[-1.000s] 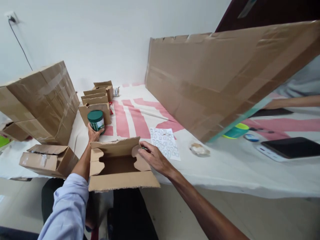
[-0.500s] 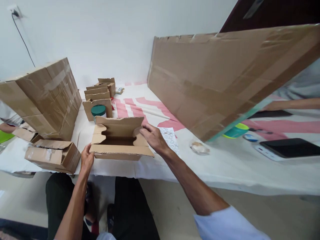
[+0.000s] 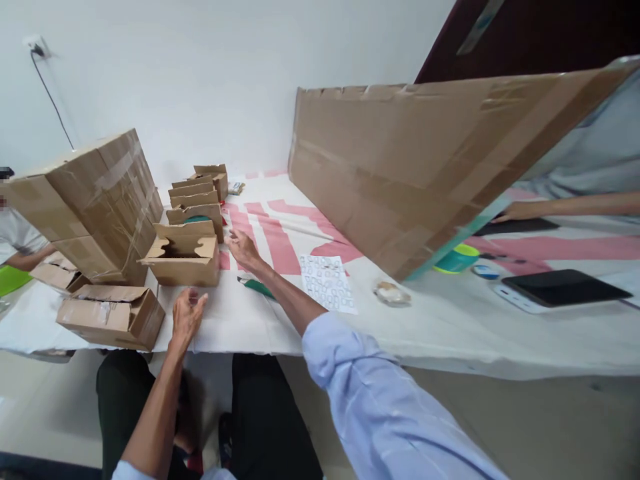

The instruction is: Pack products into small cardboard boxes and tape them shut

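A small open cardboard box stands on the white cloth of the table, at the near end of a row of similar open boxes. My right hand hovers open just right of that box, fingers spread, touching nothing. Nearer me, my left hand is open at the table's front edge, a little below the box. A green-lidded jar peeks out behind the box, mostly hidden. A thin green object lies under my right forearm.
A large taped carton and a flat small box stand at left. A big cardboard sheet leans across the right. A printed sticker sheet, a wrapped lump, a teal lid and a black tablet lie on the cloth. Other persons' arms show at both sides.
The open box went from my lap edge onto the table and was pushed back into the row, in front of the jar. Both hands have let go of it.
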The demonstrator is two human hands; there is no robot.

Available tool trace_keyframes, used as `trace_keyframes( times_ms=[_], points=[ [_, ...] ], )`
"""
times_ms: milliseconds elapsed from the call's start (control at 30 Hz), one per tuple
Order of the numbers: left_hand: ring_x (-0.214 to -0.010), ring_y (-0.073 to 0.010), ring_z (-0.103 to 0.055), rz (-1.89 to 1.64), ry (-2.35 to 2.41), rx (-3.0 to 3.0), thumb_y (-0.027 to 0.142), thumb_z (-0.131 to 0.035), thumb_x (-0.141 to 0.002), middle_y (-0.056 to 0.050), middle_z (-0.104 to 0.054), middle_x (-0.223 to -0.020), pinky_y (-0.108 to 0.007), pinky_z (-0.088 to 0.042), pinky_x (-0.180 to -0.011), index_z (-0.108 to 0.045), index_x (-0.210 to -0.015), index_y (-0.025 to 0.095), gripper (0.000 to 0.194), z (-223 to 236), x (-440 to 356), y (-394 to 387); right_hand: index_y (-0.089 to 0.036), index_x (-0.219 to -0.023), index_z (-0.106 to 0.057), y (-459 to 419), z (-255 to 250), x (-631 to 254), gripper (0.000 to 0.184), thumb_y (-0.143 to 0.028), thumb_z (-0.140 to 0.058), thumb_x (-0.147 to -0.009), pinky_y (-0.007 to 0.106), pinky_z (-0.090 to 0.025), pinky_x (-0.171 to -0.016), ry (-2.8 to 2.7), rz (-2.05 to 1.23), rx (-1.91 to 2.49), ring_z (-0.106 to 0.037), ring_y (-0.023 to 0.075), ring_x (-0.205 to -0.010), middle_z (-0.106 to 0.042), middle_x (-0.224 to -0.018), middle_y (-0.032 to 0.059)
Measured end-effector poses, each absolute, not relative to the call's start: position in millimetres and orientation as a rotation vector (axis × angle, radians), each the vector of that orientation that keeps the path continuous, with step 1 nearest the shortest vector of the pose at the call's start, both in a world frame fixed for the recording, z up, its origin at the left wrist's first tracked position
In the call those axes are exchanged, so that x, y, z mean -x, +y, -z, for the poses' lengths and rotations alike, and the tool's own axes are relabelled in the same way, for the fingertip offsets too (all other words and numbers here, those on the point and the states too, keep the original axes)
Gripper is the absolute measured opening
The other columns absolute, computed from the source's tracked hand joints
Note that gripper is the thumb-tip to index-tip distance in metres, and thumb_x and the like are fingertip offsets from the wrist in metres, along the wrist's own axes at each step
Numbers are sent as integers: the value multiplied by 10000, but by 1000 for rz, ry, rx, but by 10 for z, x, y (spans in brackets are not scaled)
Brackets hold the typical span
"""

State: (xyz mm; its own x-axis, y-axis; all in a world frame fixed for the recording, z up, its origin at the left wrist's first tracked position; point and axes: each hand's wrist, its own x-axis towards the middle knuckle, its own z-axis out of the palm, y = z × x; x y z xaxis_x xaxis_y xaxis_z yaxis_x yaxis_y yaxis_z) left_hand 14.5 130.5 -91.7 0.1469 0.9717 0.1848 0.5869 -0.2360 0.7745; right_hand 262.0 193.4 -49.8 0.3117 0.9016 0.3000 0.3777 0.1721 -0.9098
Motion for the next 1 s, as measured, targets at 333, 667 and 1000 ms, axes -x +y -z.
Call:
trace_keyframes(
  times_ms=[333,667,1000],
  points=[
    [-889,-332,-745,-831,1677,-1925,557,-727,-823,-113,-802,-798,-412,-541,-854,-746,-718,221,353,894,-357,2005,-214,-1133,-716,756,1308,-2877,164,-286,-617,-1024,441,-494,-969,-1661,19,1754,-619,314,-1123,-715,-1178,138],
    [-878,-325,-759,-821,1705,-1991,588,-688,-851,-127,-813,-812,-386,-540,-821,-790,-765,200,410,931,-738,2621,-207,-1236,-682,620,1711,-2868,240,-182,-611,-1009,421,-423,-920,-1675,189,1867,-582,298,-1079,-725,-1191,122],
    [-913,-310,-740,-864,1637,-1985,571,-668,-862,-122,-795,-781,-351,-536,-773,-771,-747,195,406,798,-1126,3359,-189,-1212,-686,605,1708,-2887,223,-171,-620,-1000,408,-413,-903,-1675,211,1859,-574,292,-1051,-716,-1156,121]
  ],
)
